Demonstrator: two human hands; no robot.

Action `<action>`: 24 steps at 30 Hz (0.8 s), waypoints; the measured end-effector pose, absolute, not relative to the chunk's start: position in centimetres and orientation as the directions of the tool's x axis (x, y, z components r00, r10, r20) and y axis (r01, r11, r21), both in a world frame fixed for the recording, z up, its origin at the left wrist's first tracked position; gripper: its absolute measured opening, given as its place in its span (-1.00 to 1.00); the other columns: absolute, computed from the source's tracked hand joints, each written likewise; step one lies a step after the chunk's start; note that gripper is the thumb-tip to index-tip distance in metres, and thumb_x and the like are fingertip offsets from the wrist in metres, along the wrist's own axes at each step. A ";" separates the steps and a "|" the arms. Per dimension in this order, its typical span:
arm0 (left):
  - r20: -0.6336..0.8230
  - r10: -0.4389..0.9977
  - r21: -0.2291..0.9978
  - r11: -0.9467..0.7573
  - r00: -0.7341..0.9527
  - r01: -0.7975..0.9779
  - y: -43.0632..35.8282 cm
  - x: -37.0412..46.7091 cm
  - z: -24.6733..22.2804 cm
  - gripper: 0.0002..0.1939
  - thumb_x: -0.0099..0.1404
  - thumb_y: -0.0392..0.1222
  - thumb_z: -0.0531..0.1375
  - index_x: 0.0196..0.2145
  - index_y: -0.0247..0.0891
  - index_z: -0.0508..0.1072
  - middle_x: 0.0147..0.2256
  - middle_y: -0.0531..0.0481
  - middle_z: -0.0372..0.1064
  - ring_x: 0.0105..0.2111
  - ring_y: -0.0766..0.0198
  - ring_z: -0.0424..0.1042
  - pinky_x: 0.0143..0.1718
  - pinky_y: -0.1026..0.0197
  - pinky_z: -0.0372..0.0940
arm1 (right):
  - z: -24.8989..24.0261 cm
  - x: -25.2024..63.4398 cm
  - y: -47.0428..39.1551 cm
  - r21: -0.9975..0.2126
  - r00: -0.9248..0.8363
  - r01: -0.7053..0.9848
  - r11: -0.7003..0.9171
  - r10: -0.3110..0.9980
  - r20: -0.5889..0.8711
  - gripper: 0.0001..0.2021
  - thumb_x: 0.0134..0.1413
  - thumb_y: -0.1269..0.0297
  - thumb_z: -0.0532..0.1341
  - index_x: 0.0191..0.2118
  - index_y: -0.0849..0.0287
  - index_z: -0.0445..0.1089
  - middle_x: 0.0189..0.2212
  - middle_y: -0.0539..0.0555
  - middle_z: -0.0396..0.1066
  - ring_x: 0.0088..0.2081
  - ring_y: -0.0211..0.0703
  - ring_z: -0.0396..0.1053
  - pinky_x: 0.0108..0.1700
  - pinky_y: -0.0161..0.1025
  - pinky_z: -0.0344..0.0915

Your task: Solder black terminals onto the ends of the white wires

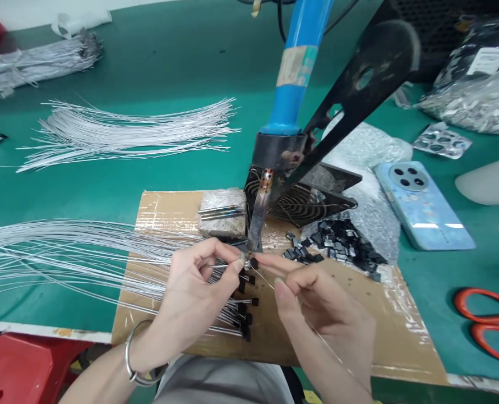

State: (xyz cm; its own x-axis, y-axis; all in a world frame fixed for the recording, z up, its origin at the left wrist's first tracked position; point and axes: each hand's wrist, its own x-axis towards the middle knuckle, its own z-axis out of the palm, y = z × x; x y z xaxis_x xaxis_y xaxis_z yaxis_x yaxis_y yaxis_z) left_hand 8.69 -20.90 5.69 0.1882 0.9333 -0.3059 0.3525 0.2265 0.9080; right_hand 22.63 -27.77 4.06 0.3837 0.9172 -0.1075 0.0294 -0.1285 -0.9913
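Note:
My left hand (199, 286) is closed in a pinch just below the tip of a blue-handled soldering iron (280, 115). What sits between its fingertips is small and mostly hidden. Thin solder wire (325, 343) runs through my right hand (329, 320), which is closed on it with thumb and fingers. The wire's front end reaches toward the left fingertips and the iron's tip. Under and beside my left hand lie white wires (148, 247) with black end pieces (246, 320) on a cardboard sheet (346, 314).
A stand arm (354, 84) holds the iron over a black fan (304, 196). Around it are a pale block (222, 221), a pile of small black pieces (346, 241), a phone (426, 205) and red-handled scissors (485, 322). Another wire bundle (135, 132) lies behind.

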 end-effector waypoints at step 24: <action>-0.315 0.934 0.911 0.248 0.170 0.330 -19.8 8.9 6.1 -0.92 0.19 -0.28 0.27 -0.47 -0.27 0.50 -0.34 -0.02 0.57 -0.48 0.36 0.34 -0.53 0.30 0.09 | 4.6 22.7 -26.4 -0.991 0.396 -0.078 -0.108 0.909 -0.130 -0.77 0.20 0.27 0.29 -0.48 0.07 0.33 -0.14 -0.03 0.62 -0.07 -0.19 0.58 -0.01 -0.36 0.46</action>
